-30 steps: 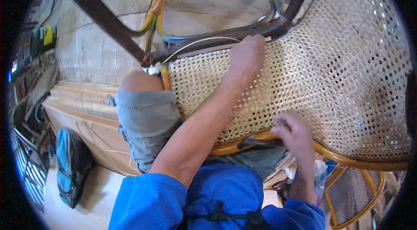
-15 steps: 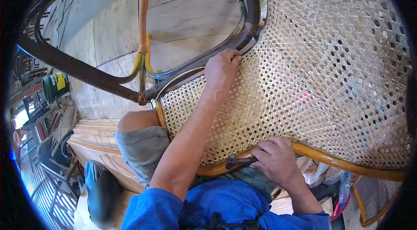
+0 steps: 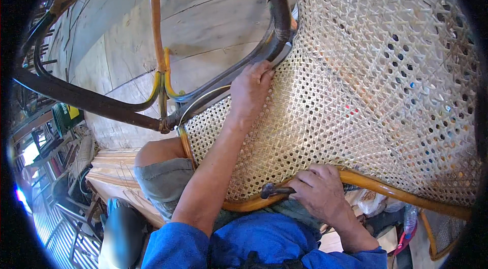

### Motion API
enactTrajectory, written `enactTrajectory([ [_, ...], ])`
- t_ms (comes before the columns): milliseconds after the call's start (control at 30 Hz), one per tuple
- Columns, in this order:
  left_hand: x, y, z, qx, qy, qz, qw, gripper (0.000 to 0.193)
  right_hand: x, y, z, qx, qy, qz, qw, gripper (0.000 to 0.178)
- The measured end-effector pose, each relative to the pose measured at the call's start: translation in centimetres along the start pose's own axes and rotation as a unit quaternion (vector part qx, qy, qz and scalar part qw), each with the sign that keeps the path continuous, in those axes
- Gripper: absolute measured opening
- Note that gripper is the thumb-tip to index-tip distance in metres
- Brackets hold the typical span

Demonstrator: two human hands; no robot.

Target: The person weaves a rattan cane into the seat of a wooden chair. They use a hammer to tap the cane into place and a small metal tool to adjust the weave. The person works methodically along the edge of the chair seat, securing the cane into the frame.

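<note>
A chair frame of dark and amber rattan poles carries a woven cane sheet (image 3: 315, 111), stretched over the seat and up to the right. My left hand (image 3: 250, 91) is closed at the sheet's far edge, pinching a thin pale cane strip (image 3: 206, 97) against the dark pole (image 3: 223, 88). The strip curves from those fingers to the left corner. At the near edge, my right hand (image 3: 321, 191) wraps round a small dark hammer (image 3: 269, 190). Its head points left, over the amber front rail (image 3: 249, 204); most of its handle is hidden in the palm.
Beyond the seat, an open curved rattan frame (image 3: 156, 20) stands over the wooden floor (image 3: 218, 30). A green and yellow container (image 3: 66, 116) stands at the left, near stacked pale wood (image 3: 117, 167). Plastic bags (image 3: 373, 203) and a bottle (image 3: 409, 218) lie at the lower right.
The chair has shifted a little left in view. My right hand has brought the hammer round, so more of its head and handle shows. My left hand keeps its pinch near the far edge.
</note>
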State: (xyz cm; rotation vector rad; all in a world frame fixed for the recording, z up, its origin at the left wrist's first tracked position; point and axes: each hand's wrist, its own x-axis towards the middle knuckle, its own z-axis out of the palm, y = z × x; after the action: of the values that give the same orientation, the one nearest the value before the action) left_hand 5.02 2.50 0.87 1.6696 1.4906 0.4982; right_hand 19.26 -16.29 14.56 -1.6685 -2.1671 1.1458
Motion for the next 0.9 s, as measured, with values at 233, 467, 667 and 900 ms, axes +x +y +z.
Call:
enactTrajectory([
  [233,0.2,0.2,0.0,0.059,0.013,0.054,0.997,0.021,0.0,0.1,0.0,-0.003,0.001,0.0,1.0,0.03],
  [467,0.3,0.3,-0.1,0.009,0.0,-0.031,0.999,0.021,0.2,0.1,0.0,0.012,-0.003,0.009,1.0,0.032],
  [667,0.3,1.1,-0.2,0.034,-0.006,-0.007,0.999,0.021,0.2,0.0,0.0,0.01,0.005,0.01,1.0,0.032],
  [900,0.5,0.7,-0.3,0.027,-0.028,0.029,0.999,0.019,0.1,0.1,-0.1,0.0,0.012,0.007,1.0,0.03],
])
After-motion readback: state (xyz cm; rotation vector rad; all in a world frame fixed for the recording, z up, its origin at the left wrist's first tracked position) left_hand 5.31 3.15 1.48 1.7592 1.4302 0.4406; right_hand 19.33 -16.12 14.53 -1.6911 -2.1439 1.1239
